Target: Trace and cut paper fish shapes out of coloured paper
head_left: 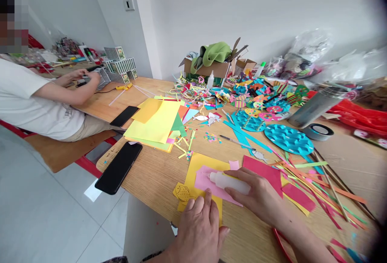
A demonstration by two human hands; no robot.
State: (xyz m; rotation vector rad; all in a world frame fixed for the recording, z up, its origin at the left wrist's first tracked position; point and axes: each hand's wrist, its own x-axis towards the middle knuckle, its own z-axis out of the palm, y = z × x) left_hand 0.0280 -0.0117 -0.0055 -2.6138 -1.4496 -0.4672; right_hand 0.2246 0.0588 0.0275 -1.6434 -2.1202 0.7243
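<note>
My right hand (256,190) is closed around a white squeeze glue bottle (231,181), held tilted nearly flat. Its nozzle points left, at the surface of a pink paper piece (200,177). That pink piece lies on a yellow sheet of paper (196,162). With fingers stretched out, my left hand (201,220) lies flat on the yellow sheet, its fingertips at the pink paper's lower edge. Beside those fingers on the left sits a small yellow paper fish (182,192) with drawn scales. Whether glue is coming out is too small to tell.
Dark red paper (263,172) and many coloured strips (320,186) lie to the right. Two phones (119,168) and stacked paper (154,122) are at left. Behind are blue scalloped discs (288,138), a steel flask (319,105) and a box (208,69). Another person (45,97) sits far left.
</note>
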